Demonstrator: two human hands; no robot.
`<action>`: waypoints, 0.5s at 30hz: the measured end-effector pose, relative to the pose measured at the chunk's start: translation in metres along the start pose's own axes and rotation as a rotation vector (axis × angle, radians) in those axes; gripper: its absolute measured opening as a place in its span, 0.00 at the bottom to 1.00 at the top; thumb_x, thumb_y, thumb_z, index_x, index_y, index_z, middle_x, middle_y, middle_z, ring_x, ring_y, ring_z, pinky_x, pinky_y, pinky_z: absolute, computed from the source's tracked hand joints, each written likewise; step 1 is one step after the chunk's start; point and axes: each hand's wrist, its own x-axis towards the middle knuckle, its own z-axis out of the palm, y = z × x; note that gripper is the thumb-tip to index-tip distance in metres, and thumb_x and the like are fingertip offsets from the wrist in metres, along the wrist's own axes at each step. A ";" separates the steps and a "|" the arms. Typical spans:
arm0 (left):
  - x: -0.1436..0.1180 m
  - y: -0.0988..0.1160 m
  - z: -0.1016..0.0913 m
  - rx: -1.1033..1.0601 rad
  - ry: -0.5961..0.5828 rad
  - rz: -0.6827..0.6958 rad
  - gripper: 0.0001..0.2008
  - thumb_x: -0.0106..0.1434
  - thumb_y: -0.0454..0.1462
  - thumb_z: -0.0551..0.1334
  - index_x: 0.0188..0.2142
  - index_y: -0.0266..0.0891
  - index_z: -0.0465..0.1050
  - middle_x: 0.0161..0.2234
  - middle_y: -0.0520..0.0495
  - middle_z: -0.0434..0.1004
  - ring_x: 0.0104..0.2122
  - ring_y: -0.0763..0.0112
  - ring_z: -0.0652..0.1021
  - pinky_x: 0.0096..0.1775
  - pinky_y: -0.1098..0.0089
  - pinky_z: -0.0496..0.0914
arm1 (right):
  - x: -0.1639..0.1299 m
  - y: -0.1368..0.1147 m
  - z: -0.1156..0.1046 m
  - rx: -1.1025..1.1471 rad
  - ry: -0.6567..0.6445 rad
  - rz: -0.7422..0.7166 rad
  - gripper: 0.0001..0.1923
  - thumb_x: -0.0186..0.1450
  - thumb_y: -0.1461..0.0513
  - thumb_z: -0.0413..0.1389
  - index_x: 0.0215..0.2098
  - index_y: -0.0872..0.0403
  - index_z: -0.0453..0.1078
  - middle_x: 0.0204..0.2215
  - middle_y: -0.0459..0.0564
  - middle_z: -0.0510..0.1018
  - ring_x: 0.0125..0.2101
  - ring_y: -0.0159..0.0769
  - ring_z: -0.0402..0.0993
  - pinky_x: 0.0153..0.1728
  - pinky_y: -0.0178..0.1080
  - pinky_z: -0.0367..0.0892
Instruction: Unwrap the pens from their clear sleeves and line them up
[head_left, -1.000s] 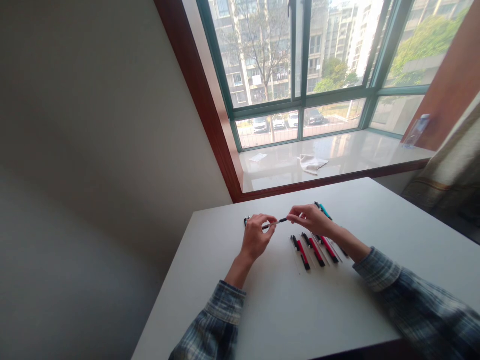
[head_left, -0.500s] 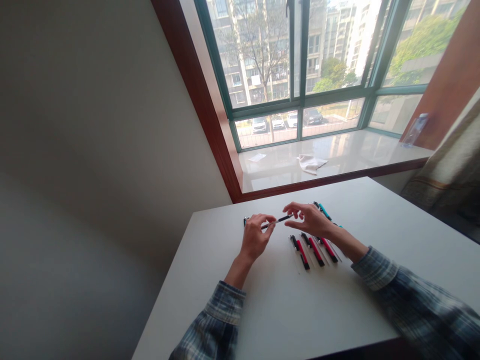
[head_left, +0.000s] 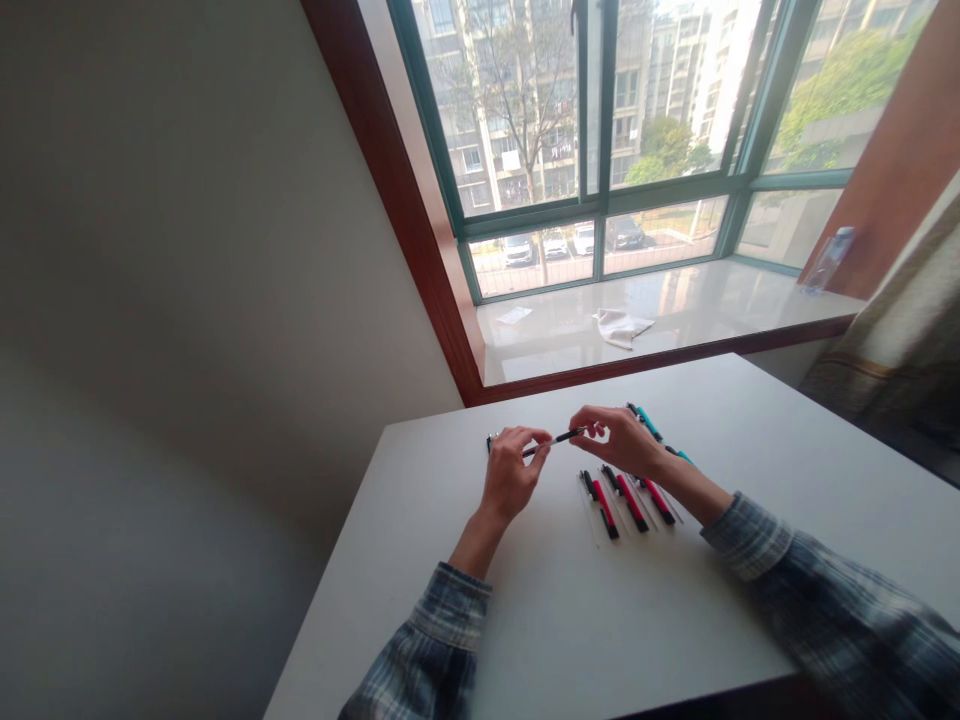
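Observation:
Both my hands hold one thin dark pen (head_left: 559,439) level above the white table (head_left: 570,620). My left hand (head_left: 512,472) pinches its left end between thumb and fingers. My right hand (head_left: 619,440) pinches its right end. Just below my right hand three red and black pens (head_left: 628,500) lie side by side on the table. Teal pens (head_left: 649,423) lie behind my right hand, partly hidden by it. A small dark piece (head_left: 491,441) rests on the table just left of my left hand.
The table's far edge meets a glossy window sill (head_left: 720,310) bearing a crumpled white cloth (head_left: 622,326), a small paper (head_left: 515,315) and a clear bottle (head_left: 826,262). A grey wall stands to the left; a patterned curtain (head_left: 900,350) hangs at the right.
My right hand let go of the pen's end half a second ago with fingers spread, and now pinches it again. My left hand has stayed in place.

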 end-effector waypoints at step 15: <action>-0.001 0.003 -0.001 0.027 0.009 0.028 0.05 0.69 0.35 0.63 0.40 0.46 0.78 0.42 0.51 0.83 0.46 0.61 0.77 0.54 0.57 0.64 | 0.000 -0.002 0.000 -0.016 -0.010 -0.007 0.14 0.69 0.49 0.58 0.41 0.50 0.74 0.34 0.49 0.81 0.30 0.36 0.74 0.33 0.38 0.68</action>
